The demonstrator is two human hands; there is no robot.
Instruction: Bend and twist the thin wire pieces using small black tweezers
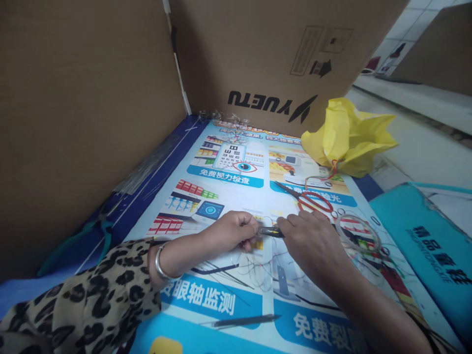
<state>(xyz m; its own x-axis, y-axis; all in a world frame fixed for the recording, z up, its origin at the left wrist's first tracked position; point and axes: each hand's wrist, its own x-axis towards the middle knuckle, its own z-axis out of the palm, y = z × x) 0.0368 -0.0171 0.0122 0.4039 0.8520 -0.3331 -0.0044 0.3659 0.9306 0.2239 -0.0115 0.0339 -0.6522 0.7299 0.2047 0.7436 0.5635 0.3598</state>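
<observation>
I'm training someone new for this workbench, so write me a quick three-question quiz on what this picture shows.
1. Which hand grips the dark metal pliers?
2. True or false: the red-handled scissors lie on the printed sheet.
3. Fill in: the upside-down word in large letters on the cardboard reads ____.

Key:
1. The right hand.
2. True.
3. YUETU.

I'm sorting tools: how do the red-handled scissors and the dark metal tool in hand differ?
The red-handled scissors lie on the white printed sheet; the dark metal tool is in the right hand. The scissors' finger loops show; the tool's rear end is covered. Both have dark metal ends.
</observation>
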